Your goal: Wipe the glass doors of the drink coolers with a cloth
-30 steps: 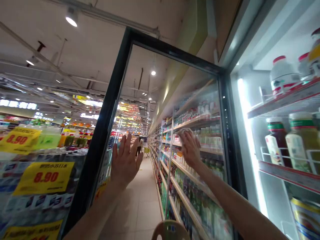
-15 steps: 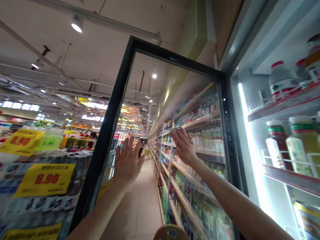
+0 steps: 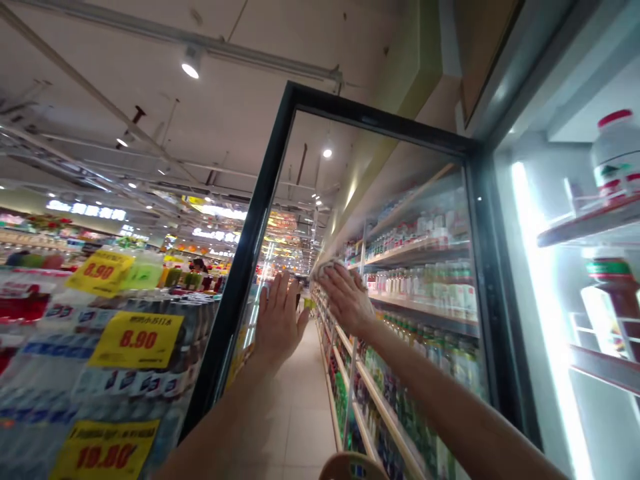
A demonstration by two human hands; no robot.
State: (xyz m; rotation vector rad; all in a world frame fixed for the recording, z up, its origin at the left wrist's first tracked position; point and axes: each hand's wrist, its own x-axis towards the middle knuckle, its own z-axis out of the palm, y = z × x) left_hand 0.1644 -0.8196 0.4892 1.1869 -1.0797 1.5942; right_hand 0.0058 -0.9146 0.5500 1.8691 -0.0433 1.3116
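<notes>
The black-framed glass door (image 3: 373, 120) of a drinks cooler stands open before me, and I see the aisle through its pane. My left hand (image 3: 279, 327) lies flat against the glass near the frame's left side, fingers stretched out, holding nothing. Toward the middle of the pane, my right hand (image 3: 345, 303) presses a pale, crumpled cloth (image 3: 323, 268) against the glass. Only the cloth's edges show around the fingers. The two hands are close together but apart.
On the right, lit cooler shelves (image 3: 565, 233) hold several bottles. Stacked drink packs with yellow price signs (image 3: 137, 340) stand left of the door. A tiled aisle floor (image 3: 300, 400) runs ahead beyond the glass. The rounded tan top of something (image 3: 353, 460) shows at the bottom.
My right hand has slid the cloth leftward over the glass, nearer my left hand. The left hand keeps its place on the pane. My view has swung slightly left.
</notes>
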